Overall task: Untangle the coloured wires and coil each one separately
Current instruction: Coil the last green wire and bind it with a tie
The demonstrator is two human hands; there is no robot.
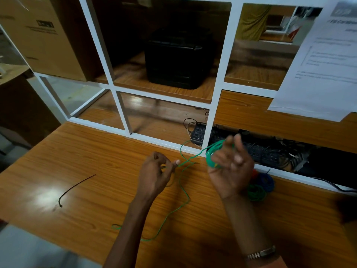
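The right hand (230, 167) holds a green coil (212, 153), the left hand (156, 174) pinches its loose green wire (184, 192); next, probably feed more turns.

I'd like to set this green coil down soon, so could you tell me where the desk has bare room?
Bare wood lies between the dark wire and the left hand, and along the white frame at far left. It is crowded right of the right hand, by the finished coils.
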